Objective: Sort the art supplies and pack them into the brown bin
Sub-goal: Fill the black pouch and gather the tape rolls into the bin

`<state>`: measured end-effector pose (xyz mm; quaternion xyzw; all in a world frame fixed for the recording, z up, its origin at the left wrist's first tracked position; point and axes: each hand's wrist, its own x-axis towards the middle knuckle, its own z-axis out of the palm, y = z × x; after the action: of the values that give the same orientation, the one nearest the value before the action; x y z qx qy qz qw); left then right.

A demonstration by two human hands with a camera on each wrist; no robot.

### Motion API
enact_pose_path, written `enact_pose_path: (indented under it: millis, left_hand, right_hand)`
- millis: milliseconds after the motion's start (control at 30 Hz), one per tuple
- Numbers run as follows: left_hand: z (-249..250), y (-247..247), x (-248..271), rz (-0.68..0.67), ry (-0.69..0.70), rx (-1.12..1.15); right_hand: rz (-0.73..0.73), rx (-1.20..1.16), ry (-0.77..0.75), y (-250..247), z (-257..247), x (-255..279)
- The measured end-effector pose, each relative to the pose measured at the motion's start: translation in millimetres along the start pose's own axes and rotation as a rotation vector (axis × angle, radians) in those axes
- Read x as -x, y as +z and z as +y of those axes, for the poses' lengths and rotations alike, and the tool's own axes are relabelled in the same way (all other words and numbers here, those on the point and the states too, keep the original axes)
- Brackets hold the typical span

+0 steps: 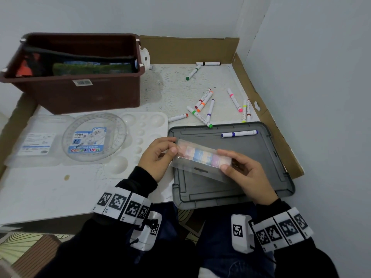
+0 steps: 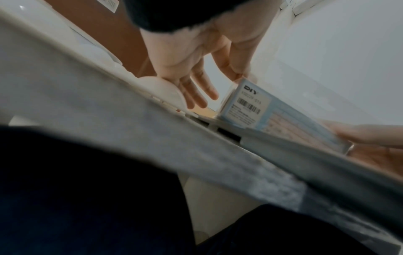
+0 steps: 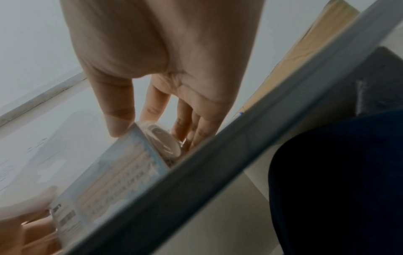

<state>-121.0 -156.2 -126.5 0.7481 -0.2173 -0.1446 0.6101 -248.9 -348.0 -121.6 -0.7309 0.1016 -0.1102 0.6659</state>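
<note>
Both hands hold a long clear box of pastel tape rolls [image 1: 202,156] level above a grey lid [image 1: 267,157]. My left hand [image 1: 172,145] pinches its left end between thumb and fingers. My right hand [image 1: 222,159] pinches the right end. In the left wrist view the box [image 2: 250,103] shows a barcode label, and my left hand [image 2: 231,81] grips its corner. The right wrist view shows my right hand [image 3: 152,131] on the round end of the box [image 3: 122,172]. The brown bin [image 1: 90,95] stands at the back left with flat items inside.
Several loose markers [image 1: 204,103] lie scattered behind the lid, and a blue marker [image 1: 240,134] lies on it. A white palette [image 1: 144,125] and a clear round pen case [image 1: 94,137] lie left of my hands. Cardboard walls [image 1: 281,141] edge the table on the right.
</note>
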Motion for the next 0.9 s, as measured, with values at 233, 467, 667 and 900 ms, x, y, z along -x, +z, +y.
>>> enact_pose_path:
  millis: [233, 467, 667, 900]
  left_hand:
    - [-1.0, 2.7, 0.3, 0.031, 0.041, -0.03]
    - [-0.6, 1.4, -1.1, -0.028, -0.017, 0.092]
    - [2.6, -0.2, -0.2, -0.005, -0.051, 0.137]
    - [0.2, 2.9, -0.4, 0.148, -0.088, 0.213]
  right_hand:
    - [0.003, -0.011, -0.009, 0.4, 0.3, 0.6]
    - [-0.001, -0.001, -0.028, 1.5, 0.1, -0.3]
    - [-0.003, -0.001, -0.032, 2.6, -0.3, -1.0]
    - [0.003, 0.016, -0.019, 3.1, -3.4, -1.5]
